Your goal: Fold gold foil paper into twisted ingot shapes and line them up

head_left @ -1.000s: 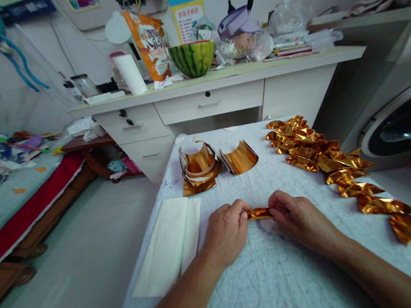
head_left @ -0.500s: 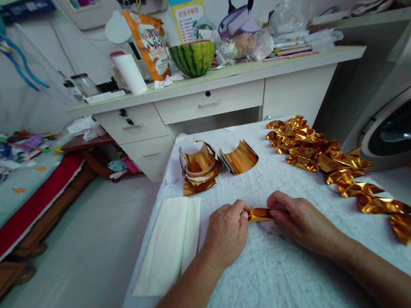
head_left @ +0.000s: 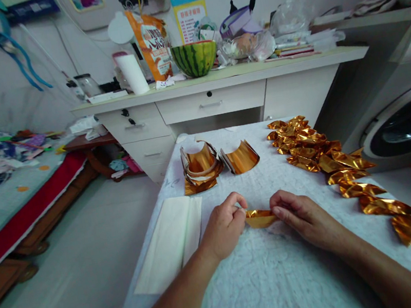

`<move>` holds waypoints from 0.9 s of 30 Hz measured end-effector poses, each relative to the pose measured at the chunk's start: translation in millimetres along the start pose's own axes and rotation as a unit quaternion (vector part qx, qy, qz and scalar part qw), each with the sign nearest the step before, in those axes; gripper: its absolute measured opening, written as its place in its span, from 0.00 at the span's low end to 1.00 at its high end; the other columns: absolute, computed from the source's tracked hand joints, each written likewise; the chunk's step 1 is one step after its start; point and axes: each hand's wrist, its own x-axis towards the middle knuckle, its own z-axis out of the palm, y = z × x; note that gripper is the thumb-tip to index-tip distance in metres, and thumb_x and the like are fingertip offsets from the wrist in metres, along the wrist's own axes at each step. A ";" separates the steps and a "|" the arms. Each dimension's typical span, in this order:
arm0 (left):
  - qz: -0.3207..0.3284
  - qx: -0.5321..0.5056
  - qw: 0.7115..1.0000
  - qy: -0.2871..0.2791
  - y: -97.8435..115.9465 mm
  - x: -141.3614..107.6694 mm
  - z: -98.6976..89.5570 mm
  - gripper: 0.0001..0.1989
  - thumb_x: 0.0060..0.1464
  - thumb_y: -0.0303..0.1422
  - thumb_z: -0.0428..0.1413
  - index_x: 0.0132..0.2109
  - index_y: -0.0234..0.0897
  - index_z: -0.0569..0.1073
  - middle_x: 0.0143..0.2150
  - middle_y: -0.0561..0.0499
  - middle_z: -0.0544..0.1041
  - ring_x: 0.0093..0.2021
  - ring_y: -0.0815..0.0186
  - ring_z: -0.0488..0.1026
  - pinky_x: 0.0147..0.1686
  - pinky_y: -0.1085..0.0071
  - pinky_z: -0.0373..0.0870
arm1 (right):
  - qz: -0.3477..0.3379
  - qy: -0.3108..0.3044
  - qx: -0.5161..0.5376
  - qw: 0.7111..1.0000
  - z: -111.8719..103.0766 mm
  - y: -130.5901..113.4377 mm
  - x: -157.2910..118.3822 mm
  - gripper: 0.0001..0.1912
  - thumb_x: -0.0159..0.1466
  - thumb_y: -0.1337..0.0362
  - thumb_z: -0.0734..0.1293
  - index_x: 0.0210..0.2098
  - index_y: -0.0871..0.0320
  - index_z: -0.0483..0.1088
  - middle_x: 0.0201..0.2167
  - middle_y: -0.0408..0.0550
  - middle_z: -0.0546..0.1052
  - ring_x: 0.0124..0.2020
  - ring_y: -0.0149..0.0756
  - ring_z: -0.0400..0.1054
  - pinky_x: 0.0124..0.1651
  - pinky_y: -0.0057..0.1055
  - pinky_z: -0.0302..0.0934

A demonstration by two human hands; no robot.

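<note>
A small piece of gold foil paper (head_left: pixel 261 219), folded into a boat-like shape, is held level just above the cloth. My left hand (head_left: pixel 225 226) pinches its left end between thumb and fingers, with the index finger arched. At its right end, my right hand (head_left: pixel 301 214) grips the tip between thumb and curled fingers. Beyond my hands stand a curved stack of gold foil sheets (head_left: pixel 200 168) and a smaller curled stack (head_left: pixel 242 158). Folded gold foil pieces (head_left: pixel 302 151) lie in a long row at the right. Pale paper sheets (head_left: pixel 168 243) lie left of my left hand.
A pale quilted cloth covers the table (head_left: pixel 251 292). Behind it is a white desk (head_left: pixel 216 101) bearing a watermelon half (head_left: pixel 195 59), an orange pouch (head_left: pixel 152 45) and plastic bags. A washing machine (head_left: pixel 394 87) stands right, a bed (head_left: pixel 21 199) left.
The gold foil piece has opened from a narrow roll into a wider boat-like shape. My left fingers have loosened and lifted slightly, and my right fingers have shifted at the tip.
</note>
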 end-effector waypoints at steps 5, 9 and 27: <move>-0.025 -0.099 0.995 -0.013 -3.5 2.7 0.9 0.05 0.52 0.28 0.46 0.36 0.39 0.66 0.16 0.61 0.62 0.19 0.71 0.58 0.21 0.76 0.54 | 0.010 -0.041 0.145 0.989 -3.7 0.6 -2.0 0.12 0.67 0.54 0.62 0.39 0.56 0.69 0.32 0.43 0.70 0.34 0.32 0.64 0.38 0.28 0.57; -0.057 -0.143 0.988 -0.009 -2.8 4.7 -1.3 0.06 0.51 0.28 0.46 0.36 0.38 0.66 0.14 0.61 0.62 0.17 0.72 0.55 0.21 0.76 0.52 | 0.038 -0.094 0.226 0.969 -6.4 1.7 -3.5 0.12 0.63 0.55 0.68 0.40 0.56 0.70 0.34 0.43 0.72 0.36 0.32 0.64 0.39 0.28 0.57; -0.016 -0.297 0.952 -0.067 0.8 3.0 -5.9 0.14 0.51 0.36 0.61 0.42 0.33 0.71 0.32 0.50 0.76 0.33 0.67 0.69 0.33 0.73 0.59 | 0.101 -0.018 0.398 0.912 -10.2 13.8 1.1 0.14 0.54 0.56 0.76 0.34 0.58 0.73 0.27 0.40 0.70 0.27 0.26 0.59 0.31 0.24 0.53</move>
